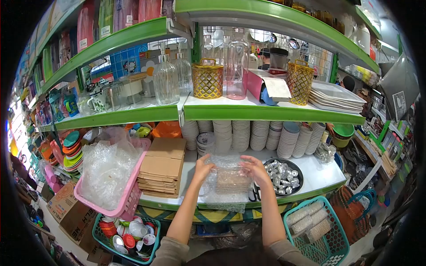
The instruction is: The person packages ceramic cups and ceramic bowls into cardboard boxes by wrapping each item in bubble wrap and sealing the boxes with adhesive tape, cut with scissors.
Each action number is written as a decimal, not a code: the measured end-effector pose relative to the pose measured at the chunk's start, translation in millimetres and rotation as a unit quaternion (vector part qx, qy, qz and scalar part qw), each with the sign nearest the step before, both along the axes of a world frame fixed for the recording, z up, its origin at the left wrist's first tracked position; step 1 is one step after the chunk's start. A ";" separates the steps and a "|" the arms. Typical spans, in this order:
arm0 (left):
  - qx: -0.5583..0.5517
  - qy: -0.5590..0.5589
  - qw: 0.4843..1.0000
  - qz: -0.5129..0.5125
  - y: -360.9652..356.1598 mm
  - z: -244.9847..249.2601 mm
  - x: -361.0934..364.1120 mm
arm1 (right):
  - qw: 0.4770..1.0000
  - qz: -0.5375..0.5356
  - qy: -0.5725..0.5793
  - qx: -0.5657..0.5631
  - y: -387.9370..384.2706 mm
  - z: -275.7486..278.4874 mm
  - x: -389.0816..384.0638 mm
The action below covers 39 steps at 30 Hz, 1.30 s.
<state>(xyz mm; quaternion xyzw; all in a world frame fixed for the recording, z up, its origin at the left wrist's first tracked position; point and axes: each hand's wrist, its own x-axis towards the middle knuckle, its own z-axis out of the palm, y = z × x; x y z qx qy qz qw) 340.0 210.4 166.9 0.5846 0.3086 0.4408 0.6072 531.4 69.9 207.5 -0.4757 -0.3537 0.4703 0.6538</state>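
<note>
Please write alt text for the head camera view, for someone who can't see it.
A person's left hand and right hand hold bubble wrap at a shelf, with cardboard to the left, a tray of silvery pieces to the right, and stacked dishes behind.

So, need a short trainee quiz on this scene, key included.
1. What clear material do the left hand and right hand both hold?
2. True or false: the dark round tray is nearer the left hand than the right.
3. What lies between the pink basket and the left hand: A) scissors, B) cardboard stack, C) glass bottle?

Key: 1. Bubble wrap; 2. False, nearer the right; 3. B.
</note>
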 end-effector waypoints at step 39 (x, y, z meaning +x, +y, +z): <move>0.497 0.378 0.775 -0.102 -73.3 5.3 9.8 | 0.986 -0.094 0.046 0.132 13.0 -29.5 11.1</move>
